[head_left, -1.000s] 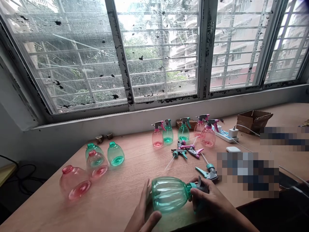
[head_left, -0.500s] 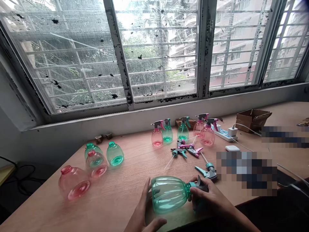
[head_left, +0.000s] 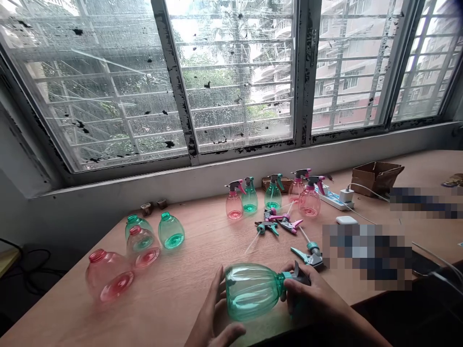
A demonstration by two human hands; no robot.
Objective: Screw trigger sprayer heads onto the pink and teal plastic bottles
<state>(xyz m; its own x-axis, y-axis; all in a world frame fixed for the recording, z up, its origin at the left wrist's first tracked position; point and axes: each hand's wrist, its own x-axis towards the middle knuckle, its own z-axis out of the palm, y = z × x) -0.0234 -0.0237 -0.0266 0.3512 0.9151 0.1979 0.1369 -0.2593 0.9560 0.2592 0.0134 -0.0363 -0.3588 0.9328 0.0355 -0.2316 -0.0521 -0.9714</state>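
A green spray bottle (head_left: 251, 294) lies tilted on its side in the air at the front of the table, its neck pointing right. My right hand (head_left: 307, 289) is closed on the grey and teal trigger head (head_left: 289, 277) at that neck. Around the bottle's base, my left hand (head_left: 213, 315) is loosely cupped, its thumb stretched out below and apart from the bottle. Some left fingers pass behind the base, and whether they touch it is unclear. Beyond my right hand lies a loose teal trigger head (head_left: 311, 256); more loose trigger heads (head_left: 266, 227) lie farther back.
Open bottles without heads, pink (head_left: 110, 277) and green (head_left: 171, 231), stand at the left. Several bottles with heads (head_left: 235, 205) stand near the window wall. A power strip (head_left: 334, 198), a cardboard box (head_left: 376, 179) and a white case (head_left: 346, 220) are at the right.
The view has shifted slightly. Both hands stay around the same bottle, with the left thumb a little lower relative to it and the right hand still on the trigger head.
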